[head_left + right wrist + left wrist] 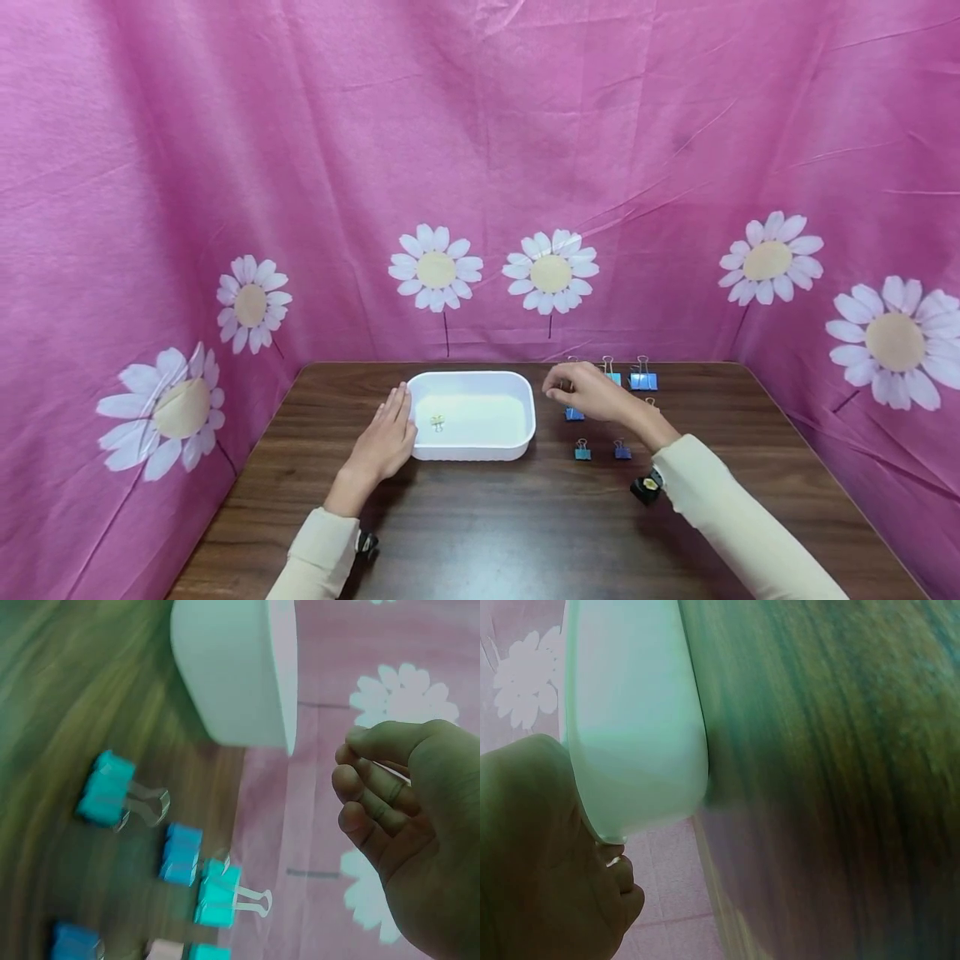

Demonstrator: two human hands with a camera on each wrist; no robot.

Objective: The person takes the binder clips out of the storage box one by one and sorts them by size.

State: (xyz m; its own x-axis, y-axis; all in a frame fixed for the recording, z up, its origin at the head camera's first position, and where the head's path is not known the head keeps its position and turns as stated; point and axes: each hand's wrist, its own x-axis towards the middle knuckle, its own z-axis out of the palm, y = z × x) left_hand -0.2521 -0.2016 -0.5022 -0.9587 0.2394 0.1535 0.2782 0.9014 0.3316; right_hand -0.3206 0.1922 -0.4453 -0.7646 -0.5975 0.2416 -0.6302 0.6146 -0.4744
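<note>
A white rectangular tray (472, 452) stands near the back of the table, with a small yellowish binder clip (437, 422) lying inside toward its left. My left hand (386, 435) rests against the tray's left end, fingers fairly straight along the rim. Past the tray's right end, my right hand (588, 392) hovers over the binder clips with its fingers loosely bent; nothing shows between thumb and fingertips in the right wrist view. Below it are a blue binder clip (573, 413) and a teal one (582, 451). Hand and forearm partly hide other clips.
At the back of the clip group stand another teal clip (613, 377) and a larger blue clip (643, 381); a small dark blue clip (622, 451) sits in front. A pink curtain (480, 167) with printed daisies surrounds the brown wooden table (480, 533).
</note>
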